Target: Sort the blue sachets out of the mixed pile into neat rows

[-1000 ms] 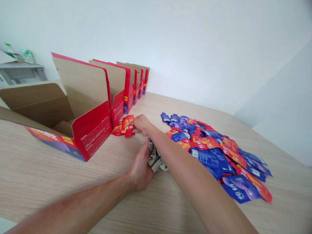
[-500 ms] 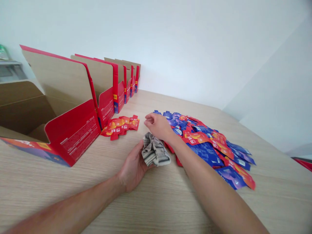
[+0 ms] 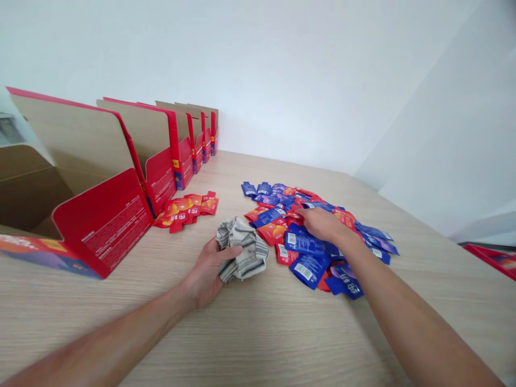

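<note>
A crumpled cloth (image 3: 248, 250) with dark and light stripes rests in my left hand (image 3: 207, 271). The thumb lies over the cloth, and the other fingers are partly hidden beneath it. Farther right, my right hand (image 3: 322, 223) reaches into a pile of blue sachets (image 3: 310, 269) and red sachets (image 3: 272, 232). Its fingers are closed at a red sachet (image 3: 294, 210) on top of the pile; the fingertips are partly hidden. Many sachets overlap and some show barcodes.
A small overlapping group of red sachets (image 3: 187, 209) lies left of the cloth. Several open red cardboard boxes (image 3: 107, 220) stand in a row along the left, lids raised. A white wall (image 3: 282, 80) rises behind the table (image 3: 258, 333). A red object (image 3: 492, 259) shows at the right edge.
My right hand has moved right, from above the cloth to the sachet pile. My left thumb now lies over the cloth. The view has shifted slightly to the right.
</note>
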`<state>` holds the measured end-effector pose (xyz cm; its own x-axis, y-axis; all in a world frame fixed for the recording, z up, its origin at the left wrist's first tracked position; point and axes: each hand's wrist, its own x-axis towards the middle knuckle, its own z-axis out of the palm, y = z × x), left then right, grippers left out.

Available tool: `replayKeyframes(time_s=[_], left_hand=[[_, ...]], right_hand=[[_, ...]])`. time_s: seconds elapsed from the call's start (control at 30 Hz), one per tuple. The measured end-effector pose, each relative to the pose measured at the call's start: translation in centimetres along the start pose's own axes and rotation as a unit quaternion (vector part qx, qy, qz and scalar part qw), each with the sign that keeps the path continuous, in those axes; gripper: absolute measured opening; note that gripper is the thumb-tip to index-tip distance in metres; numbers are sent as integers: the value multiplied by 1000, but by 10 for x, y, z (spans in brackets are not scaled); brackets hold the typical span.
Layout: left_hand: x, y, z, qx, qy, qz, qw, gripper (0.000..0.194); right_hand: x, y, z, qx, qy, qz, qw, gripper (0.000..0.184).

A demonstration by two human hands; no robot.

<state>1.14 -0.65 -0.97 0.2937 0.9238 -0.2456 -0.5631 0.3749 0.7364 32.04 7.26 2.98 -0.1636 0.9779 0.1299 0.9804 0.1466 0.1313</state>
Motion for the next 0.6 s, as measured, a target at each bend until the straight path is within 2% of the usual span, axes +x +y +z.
replayKeyframes(time_s=[0.1, 0.17, 0.2, 0.27, 0.33, 0.37, 0.4, 0.43, 0.47, 0.53, 0.6], left_hand=[[1, 0, 0, -13, 33, 8, 999, 33], [3, 0, -1, -25, 47, 11, 999, 31], [3, 0, -1, -31, 51, 13, 998, 31], [4, 0, -2, -37, 49, 17, 998, 31], [5, -1, -3, -37, 39, 21, 998, 32], [5, -2, -3, -36, 33, 24, 998, 32], [5, -2, -3, -36, 28, 28, 999, 31], [4, -2, -3, -38, 24, 31, 999, 31], [4, -1, -3, -42, 22, 34, 998, 31], [4, 0, -4, -53, 25, 36, 998, 30], [4, 1, -5, -61, 35, 33, 997, 30]], right_hand=[[-5, -6, -17, -17, 24, 35, 999, 50], [-12, -19, -28, 33, 89, 63, 993, 52], [-16, -29, -31, 92, 129, 72, 985, 52], [-23, -58, -30, 273, 171, 60, 945, 53], [-28, -92, -19, 463, 133, 8, 876, 59], [-29, -109, -12, 527, 100, -21, 844, 63], [-29, -124, -3, 558, 84, -42, 824, 66], [-28, -137, 5, 561, 87, -57, 822, 66], [-28, -147, 13, 538, 108, -67, 834, 64], [-28, -161, 25, 453, 167, -92, 871, 49], [-31, -167, 31, 372, 200, -136, 896, 39]])
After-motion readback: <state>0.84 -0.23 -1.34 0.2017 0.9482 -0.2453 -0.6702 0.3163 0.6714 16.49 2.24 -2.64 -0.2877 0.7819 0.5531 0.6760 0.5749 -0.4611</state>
